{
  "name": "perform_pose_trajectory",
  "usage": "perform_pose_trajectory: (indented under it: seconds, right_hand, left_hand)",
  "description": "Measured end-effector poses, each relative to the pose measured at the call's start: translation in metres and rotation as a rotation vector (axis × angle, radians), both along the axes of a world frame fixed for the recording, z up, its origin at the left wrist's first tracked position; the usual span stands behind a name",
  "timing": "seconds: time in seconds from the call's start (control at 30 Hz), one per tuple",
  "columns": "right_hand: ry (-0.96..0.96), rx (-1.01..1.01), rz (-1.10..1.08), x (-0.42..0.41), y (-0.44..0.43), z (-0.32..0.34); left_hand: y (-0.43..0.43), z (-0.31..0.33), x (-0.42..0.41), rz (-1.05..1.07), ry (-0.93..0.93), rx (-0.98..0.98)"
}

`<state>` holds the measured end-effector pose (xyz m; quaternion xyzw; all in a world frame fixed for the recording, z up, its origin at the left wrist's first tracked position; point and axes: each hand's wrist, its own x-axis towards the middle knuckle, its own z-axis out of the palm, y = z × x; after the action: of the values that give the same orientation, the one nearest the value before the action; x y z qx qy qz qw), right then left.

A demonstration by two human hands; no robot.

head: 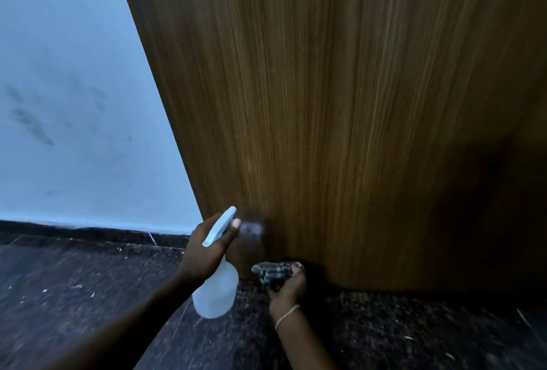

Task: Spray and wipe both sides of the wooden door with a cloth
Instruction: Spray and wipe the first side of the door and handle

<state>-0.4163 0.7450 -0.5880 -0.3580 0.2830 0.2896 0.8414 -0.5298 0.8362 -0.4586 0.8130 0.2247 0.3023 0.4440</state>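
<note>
Our left grip point(204, 251) clasps the spray bottle point(217, 292), misting low on the wooden door point(340, 103); our right grip point(288, 286) clutches the cloth point(270, 272). This patch looks not yet wiped.

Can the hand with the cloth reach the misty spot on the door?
Probably yes: the right hand holds the cloth just below the misty spot on the door, with nothing between them.

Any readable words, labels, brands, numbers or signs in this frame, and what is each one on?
None can be read. The spray bottle in the left hand shows a plain, blurred surface with no label visible; the wooden door, cloth, wall and floor carry no writing.
</note>
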Motion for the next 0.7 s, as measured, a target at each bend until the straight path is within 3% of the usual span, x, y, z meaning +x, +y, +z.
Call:
perform_pose_trajectory:
  seconds: [0.13, 0.3, 0.5, 0.7]
  right_hand:
    - [-0.177, 0.082, -0.046, 0.01, -0.031, 0.055]
    - [-0.513, 0.116, -0.102, 0.025, -0.071, 0.175]
    - [-0.812, 0.085, -0.148, 0.043, -0.116, 0.351]
    - [-0.909, 0.005, -0.145, 0.052, -0.146, 0.543]
  left_hand:
    - [-0.015, 0.024, 0.015, -0.004, -0.081, -0.071]
    - [-0.036, 0.095, 0.037, -0.083, -0.223, -0.045]
    - [-0.044, 0.22, 0.065, -0.091, -0.33, -0.09]
    - [-0.059, 0.393, 0.076, -0.14, -0.4, -0.118]
